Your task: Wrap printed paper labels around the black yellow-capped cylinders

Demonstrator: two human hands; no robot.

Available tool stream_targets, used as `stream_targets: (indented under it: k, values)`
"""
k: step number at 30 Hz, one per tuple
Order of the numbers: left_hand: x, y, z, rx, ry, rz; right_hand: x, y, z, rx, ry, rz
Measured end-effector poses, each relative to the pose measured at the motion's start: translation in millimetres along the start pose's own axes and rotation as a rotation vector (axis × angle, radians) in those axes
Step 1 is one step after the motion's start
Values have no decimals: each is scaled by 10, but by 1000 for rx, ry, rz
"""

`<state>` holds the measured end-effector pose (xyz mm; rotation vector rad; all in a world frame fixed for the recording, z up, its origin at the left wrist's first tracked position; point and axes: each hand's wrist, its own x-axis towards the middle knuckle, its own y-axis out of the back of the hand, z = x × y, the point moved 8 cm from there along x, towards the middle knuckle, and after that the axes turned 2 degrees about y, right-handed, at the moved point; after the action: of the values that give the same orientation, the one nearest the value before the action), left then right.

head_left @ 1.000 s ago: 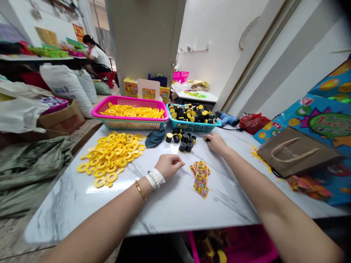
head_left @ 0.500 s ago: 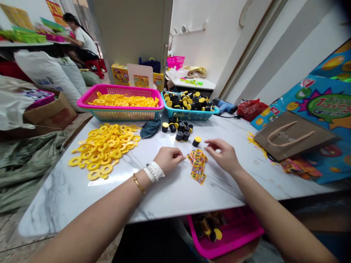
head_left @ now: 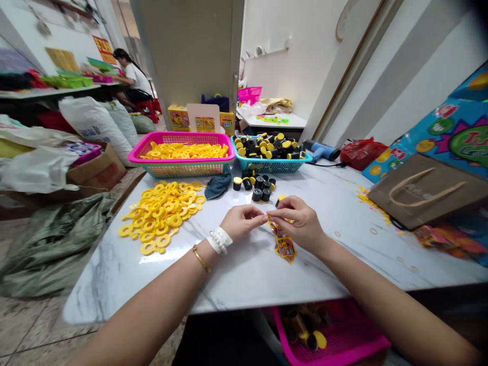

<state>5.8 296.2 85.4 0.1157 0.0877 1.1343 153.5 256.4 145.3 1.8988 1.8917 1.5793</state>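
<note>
The grip of the left hand [head_left: 242,222] and right hand [head_left: 296,223] pinches shut on a strip of printed cards [head_left: 285,248] above the marble worktop [head_left: 125,284].

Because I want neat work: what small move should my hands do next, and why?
Probably the right hand should pull one printed packet free from the pile, because it and the left hand meet at the pile's top edge, and a yellow-capped black spool lies close by.
</note>
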Motion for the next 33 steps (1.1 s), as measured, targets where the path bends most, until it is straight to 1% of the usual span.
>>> stream_targets:
  k: [1,2,4,6,8,10,12,14,15,17,19,22,23,25,27,29,33]
  values:
    - [19,53,-14,-46,24,16,86,-61,-36,39,-14,2]
    - [38,118,-30,-82,51,44,164,-124,-36,92,-61,9]
    - [61,255,-55,-128,91,119,263,-271,72,255,-254,19]
    - [64,330,-44,-140,86,160,257,-467,223,460,-484,-30]
    - [54,321,-12,-125,47,161,179,-651,321,631,-659,-121]
    - [33,273,13,-98,-2,167,70,-751,385,764,-790,-166]
    - [6,238,30,-50,-48,206,-28,-775,431,913,-898,-121]
    - [-23,230,47,13,-80,263,-90,-780,438,1038,-963,-77]
    - [-36,233,56,40,-89,289,-106,-779,432,1064,-977,-74]
    - [-53,237,74,63,-88,315,-117,-774,410,1037,-970,-112]
    - [-52,212,61,2,-43,280,-97,-741,388,961,-916,-131]
    - [-39,139,-13,-198,72,186,-30,-619,349,826,-780,-61]
    - [-37,129,-32,-236,96,173,-15,-578,333,786,-746,-31]
    - [-29,146,-48,-230,103,181,3,-530,298,736,-707,0]
    - [-18,186,-46,-182,82,199,9,-527,274,738,-701,3]
    - [-13,231,-39,-173,59,223,-1,-569,279,783,-730,-16]
    - [-21,275,-3,-212,12,265,-66,-783,280,988,-831,-165]
